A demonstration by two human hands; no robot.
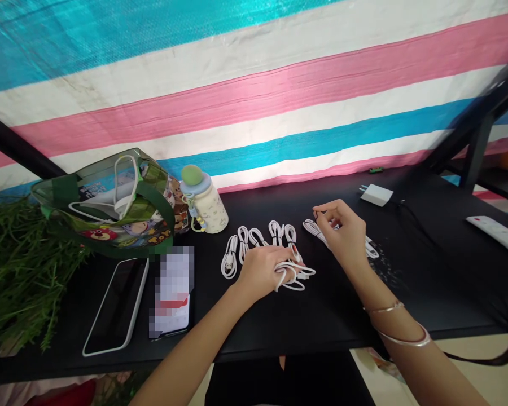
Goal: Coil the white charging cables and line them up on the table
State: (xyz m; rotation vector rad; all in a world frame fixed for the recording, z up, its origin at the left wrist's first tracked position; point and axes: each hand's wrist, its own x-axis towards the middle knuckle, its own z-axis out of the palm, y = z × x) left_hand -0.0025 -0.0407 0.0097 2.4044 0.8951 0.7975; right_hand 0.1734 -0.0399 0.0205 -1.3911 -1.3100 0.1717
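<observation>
My left hand (262, 270) is closed round a loosely coiled white charging cable (294, 285), its loops hanging out past the fingers just above the table. Beside and behind this hand lies a row of several white cables (254, 237), each bundled with a dark tie. My right hand (342, 231) is off to the right, thumb and forefinger pinched together. A small dark bit shows at its fingertips, too small to name. Partly hidden under that hand are more bundled white cables (315, 230).
On the black table (322, 316) stand a green-trimmed bag (152, 239) and a cream bottle (211, 211). Two phones, one white-edged (118, 304) and one lit (173, 299), lie left. Rightward are a white plug adapter (376, 195), small dark ties (383, 265) and a power strip (497, 235).
</observation>
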